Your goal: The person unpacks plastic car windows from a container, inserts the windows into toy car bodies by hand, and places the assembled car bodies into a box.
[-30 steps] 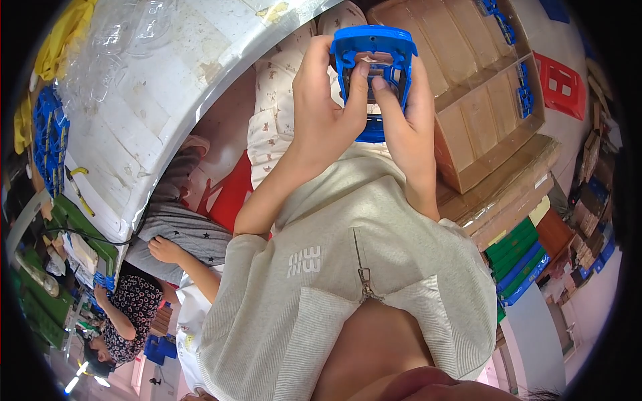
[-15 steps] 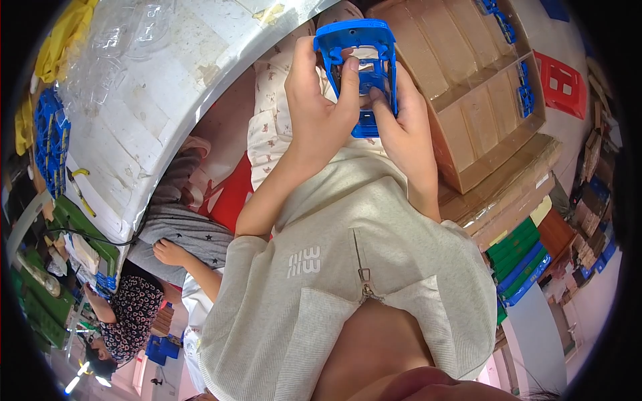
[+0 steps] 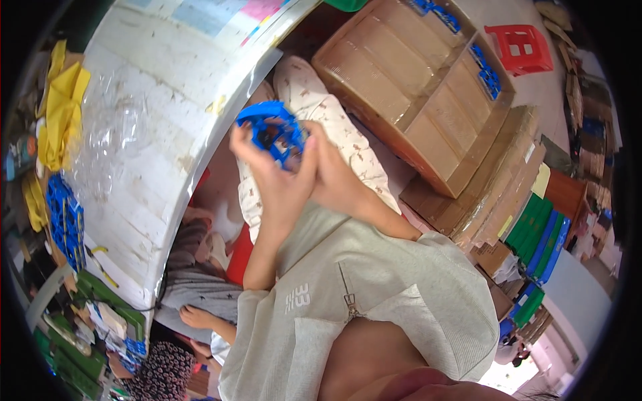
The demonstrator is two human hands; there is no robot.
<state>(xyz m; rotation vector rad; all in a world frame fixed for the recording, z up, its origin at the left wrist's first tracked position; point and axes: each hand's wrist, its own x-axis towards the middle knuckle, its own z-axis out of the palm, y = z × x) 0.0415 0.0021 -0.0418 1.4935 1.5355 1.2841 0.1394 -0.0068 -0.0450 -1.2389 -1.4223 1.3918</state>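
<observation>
A blue plastic frame-like part (image 3: pixel 271 111) with openings through it is held in both hands above my lap, tilted and somewhat blurred by motion. My left hand (image 3: pixel 273 177) grips its near left side, fingers curled round the edge. On the opposite side my right hand (image 3: pixel 328 167) closes against the part, its fingers partly hidden behind it. The two hands are close together, just right of the white table's edge (image 3: pixel 207 134).
A divided brown carton (image 3: pixel 408 120) stands at right with blue parts (image 3: pixel 486 72) inside. Beyond it is a red stool (image 3: pixel 520 50). On the table lie clear plastic packaging (image 3: pixel 110 134), blue plastic parts (image 3: pixel 65 217) and yellow-handled cutters (image 3: pixel 101 267). Other people sit at lower left.
Both hands have brought the blue part leftward and nearer, turning it on its side. My view has also shifted, showing more of the tabletop and the carton higher up.
</observation>
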